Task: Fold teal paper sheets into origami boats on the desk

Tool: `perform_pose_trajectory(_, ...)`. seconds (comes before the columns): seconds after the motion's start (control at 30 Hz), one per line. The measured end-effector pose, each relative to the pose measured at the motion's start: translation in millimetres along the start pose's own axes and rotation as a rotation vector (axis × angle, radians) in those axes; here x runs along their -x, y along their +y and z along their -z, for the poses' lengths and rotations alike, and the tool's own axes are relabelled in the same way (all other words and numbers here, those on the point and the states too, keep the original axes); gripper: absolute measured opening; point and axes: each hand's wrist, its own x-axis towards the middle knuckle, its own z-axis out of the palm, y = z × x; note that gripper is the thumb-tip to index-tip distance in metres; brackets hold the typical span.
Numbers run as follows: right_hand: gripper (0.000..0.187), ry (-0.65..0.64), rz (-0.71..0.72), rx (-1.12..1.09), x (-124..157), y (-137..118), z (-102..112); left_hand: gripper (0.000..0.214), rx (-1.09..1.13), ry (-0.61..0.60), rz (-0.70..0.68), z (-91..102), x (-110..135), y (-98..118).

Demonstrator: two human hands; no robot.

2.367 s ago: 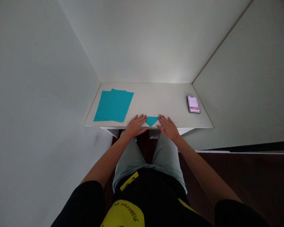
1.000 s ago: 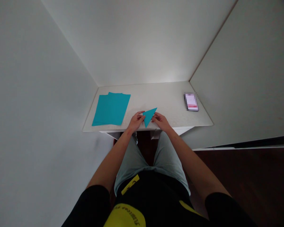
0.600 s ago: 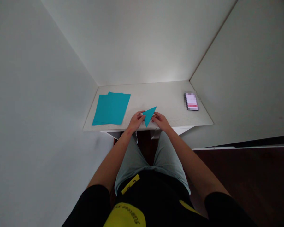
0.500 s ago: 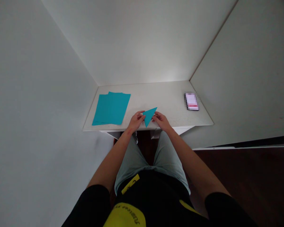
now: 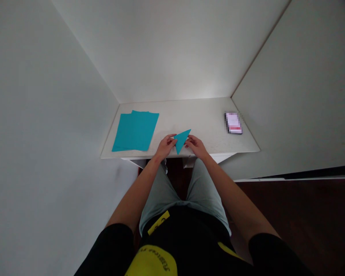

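Note:
A small teal paper folded into a triangle [image 5: 181,139] is held just above the near edge of a white table [image 5: 195,115]. My left hand [image 5: 165,146] pinches its left corner with curled fingers. My right hand [image 5: 196,146] grips its right side, fingers closed on the paper. The triangle's long point aims up and to the right.
A stack of flat teal paper sheets [image 5: 135,130] lies on the table's left part. A phone [image 5: 233,122] rests near the right end. White walls close in the table on the left, back and right. Dark floor lies below to the right.
Earlier both hands lay flat beside the triangle on the table. They have since picked it up and turned it; over the last second it has stayed almost still.

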Motion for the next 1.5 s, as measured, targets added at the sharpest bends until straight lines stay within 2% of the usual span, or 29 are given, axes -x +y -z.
perform_pose_trajectory(0.3,0.059,-0.007,0.028,-0.012,-1.8,8.2,1.4,0.053,0.048,0.019,0.013,-1.8,-1.9,-3.3)
perform_pose_trajectory(0.47,0.05,-0.005,0.014,0.004,-2.2,11.3,-0.3,0.054,0.024,-0.002,-0.015,-2.2,-0.7,-2.2)
perform_pose_trajectory(0.63,0.045,0.027,0.008,0.094,0.2,5.3,-4.4,0.046,-0.081,-0.049,-0.056,-3.8,4.4,1.6)
perform_pose_trajectory(0.8,0.04,0.093,-0.014,0.31,2.0,-5.1,-6.2,0.038,-0.273,-0.071,-0.069,-8.1,13.4,10.3)
perform_pose_trajectory(1.03,0.036,0.152,-0.041,0.441,1.8,-13.2,-10.3,0.068,-0.384,-0.08,-0.111,-13.9,22.9,19.0)
perform_pose_trajectory(1.17,0.034,0.112,-0.014,0.411,2.9,-13.6,-10.3,0.066,-0.396,-0.045,-0.089,-16.7,22.2,18.9)
perform_pose_trajectory(1.27,0.034,0.044,0.017,0.302,3.6,-11.1,-8.0,0.06,-0.262,-0.059,-0.043,-13.4,16.6,17.3)
perform_pose_trajectory(1.4,0.044,-0.007,-0.009,0.101,2.3,-6.5,-5.3,0.048,-0.031,-0.084,0.026,-3.6,7.5,17.7)
perform_pose_trajectory(1.5,0.048,-0.008,-0.033,0.019,0.5,-5.3,-4.6,0.046,0.007,-0.081,0.044,1.8,5.2,21.1)
